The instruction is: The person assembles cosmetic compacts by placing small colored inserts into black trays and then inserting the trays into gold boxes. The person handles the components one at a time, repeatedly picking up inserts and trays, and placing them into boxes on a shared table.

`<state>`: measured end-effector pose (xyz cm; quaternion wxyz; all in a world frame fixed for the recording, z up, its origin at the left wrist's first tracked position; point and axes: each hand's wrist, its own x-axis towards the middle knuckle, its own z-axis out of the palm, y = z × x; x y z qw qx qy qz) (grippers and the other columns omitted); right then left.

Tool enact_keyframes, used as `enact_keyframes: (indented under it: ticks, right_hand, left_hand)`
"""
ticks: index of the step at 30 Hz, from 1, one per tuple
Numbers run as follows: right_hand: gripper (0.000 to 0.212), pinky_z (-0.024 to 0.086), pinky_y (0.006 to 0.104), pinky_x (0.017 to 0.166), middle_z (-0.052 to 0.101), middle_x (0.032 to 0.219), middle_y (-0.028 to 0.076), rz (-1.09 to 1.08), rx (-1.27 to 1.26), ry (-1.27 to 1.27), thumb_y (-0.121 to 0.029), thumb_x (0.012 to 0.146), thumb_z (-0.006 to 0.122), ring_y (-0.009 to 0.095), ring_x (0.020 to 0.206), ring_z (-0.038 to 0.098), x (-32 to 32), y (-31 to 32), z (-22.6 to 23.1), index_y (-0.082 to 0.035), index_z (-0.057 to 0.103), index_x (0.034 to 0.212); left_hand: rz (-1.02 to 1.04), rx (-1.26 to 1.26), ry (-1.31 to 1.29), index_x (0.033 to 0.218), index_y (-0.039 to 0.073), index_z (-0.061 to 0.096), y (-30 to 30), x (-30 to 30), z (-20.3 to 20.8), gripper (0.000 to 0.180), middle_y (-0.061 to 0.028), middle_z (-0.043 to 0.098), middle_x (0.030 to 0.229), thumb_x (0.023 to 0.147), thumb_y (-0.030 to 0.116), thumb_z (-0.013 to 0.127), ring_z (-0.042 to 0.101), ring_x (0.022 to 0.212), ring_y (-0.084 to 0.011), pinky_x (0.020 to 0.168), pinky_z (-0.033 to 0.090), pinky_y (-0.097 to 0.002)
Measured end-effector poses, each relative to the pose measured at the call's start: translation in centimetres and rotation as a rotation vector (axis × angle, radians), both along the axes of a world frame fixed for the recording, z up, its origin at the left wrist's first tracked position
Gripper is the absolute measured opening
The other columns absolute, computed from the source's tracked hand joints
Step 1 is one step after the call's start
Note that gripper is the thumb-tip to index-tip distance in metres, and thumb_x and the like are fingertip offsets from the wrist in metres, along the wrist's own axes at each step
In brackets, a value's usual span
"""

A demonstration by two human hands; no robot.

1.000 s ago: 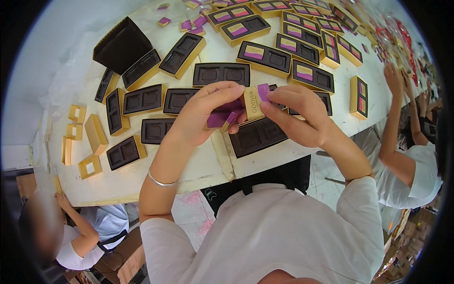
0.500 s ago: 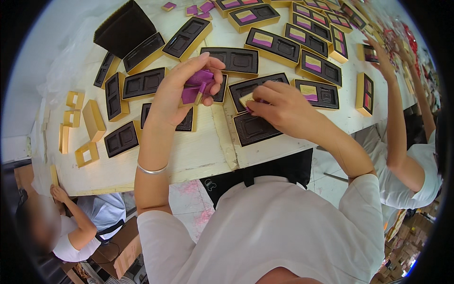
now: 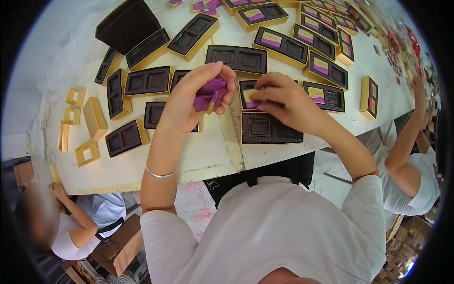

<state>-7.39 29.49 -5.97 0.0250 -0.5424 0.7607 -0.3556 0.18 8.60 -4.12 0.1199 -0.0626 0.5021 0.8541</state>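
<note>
In my raised left hand [image 3: 196,94], the fingers are curled around several small purple-and-gold packets [image 3: 211,90]. My right hand [image 3: 291,102] bends over a gold box with a black two-well tray [image 3: 243,87]. Its thumb and fingertips are on a gold-and-purple packet [image 3: 249,98] in the left well; the hand hides the right well. Just nearer to me lies another box with a bare black tray [image 3: 272,128]. To the right of my right hand is a box [image 3: 336,99] with a purple-and-gold packet in its left well only.
More gold boxes [image 3: 147,80] with bare trays lie left and ahead; part-filled ones [image 3: 282,46] spread far right. A tall dark open box [image 3: 125,28] stands far left. Gold frames [image 3: 87,153] lie at left. Co-workers [image 3: 409,175] sit at both sides. Loose packets [image 3: 206,6] lie at the far edge.
My right hand has brought the gold-and-purple packet down into the box's left well. The nearer box now lies straighter, beside the other. My left hand has shifted slightly right, still holding its packets.
</note>
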Motion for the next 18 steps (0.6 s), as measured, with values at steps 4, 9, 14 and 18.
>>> enact_keyframes:
  ticks: [4, 9, 14, 18]
  right_hand:
    - [0.013, 0.036, 0.0345, 0.075, 0.052, 0.089, 0.004, -0.099, -0.046, 0.025, -0.009, 0.07, 0.07, 0.022, 0.087, 0.049, -0.1, -0.1, -0.3, -0.007, 0.066, 0.082]
    - [0.014, 0.034, 0.0341, 0.073, 0.051, 0.087, 0.003, -0.152, 0.07, 0.088, -0.011, 0.069, 0.071, 0.02, 0.085, 0.049, -0.5, 0.0, 0.1, -0.009, 0.066, 0.081]
    - [0.019, 0.034, 0.0339, 0.071, 0.05, 0.087, 0.003, -0.142, 0.036, 0.073, -0.009, 0.073, 0.066, 0.02, 0.084, 0.05, 0.1, -0.9, -0.3, -0.01, 0.064, 0.092]
    - [0.024, 0.036, 0.0346, 0.07, 0.05, 0.09, 0.005, -0.074, 0.052, 0.176, -0.007, 0.075, 0.063, 0.021, 0.086, 0.051, -0.1, -0.8, -0.7, -0.008, 0.061, 0.099]
  left_hand:
    - [0.005, -0.011, -0.007, 0.087, 0.004, 0.054, 0.2, 0.1, 0.1, 0.03, -0.0041, 0.054, 0.076, 0.091, 0.032, 0.044, 0.05, 0.064, -0.0104, 0.046, 0.036, -0.0209]
    - [-0.016, 0.046, -0.023, 0.088, 0.003, 0.055, 0.2, 0.1, -0.1, 0.03, -0.0048, 0.055, 0.076, 0.091, 0.032, 0.046, 0.051, 0.064, -0.0112, 0.046, 0.038, -0.0217]
    - [-0.049, 0.147, -0.055, 0.091, 0.002, 0.058, 0.4, 0.1, -0.7, 0.03, -0.006, 0.057, 0.075, 0.09, 0.031, 0.05, 0.054, 0.063, -0.0124, 0.047, 0.041, -0.0237]
    - [-0.068, 0.073, -0.05, 0.091, 0.004, 0.053, 0.5, 0.1, -0.4, 0.03, -0.0043, 0.054, 0.078, 0.092, 0.033, 0.043, 0.05, 0.067, -0.0115, 0.047, 0.037, -0.0216]
